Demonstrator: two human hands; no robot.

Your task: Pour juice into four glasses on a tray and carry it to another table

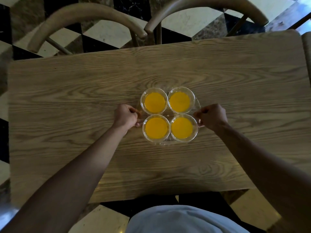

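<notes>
Orange juice fills four glasses (169, 116), set two by two on clear tray (197, 102) at centre of wooden worktop (67, 98); left hand (126, 115) clamped on tray's left edge, right hand (212, 115) clamped on right edge; two chairs (87, 19) beyond worktop's far side

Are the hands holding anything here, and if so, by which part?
Yes. Both hands grip the clear tray carrying four glasses of juice: the left hand at its left edge, the right hand at its right edge.
</notes>
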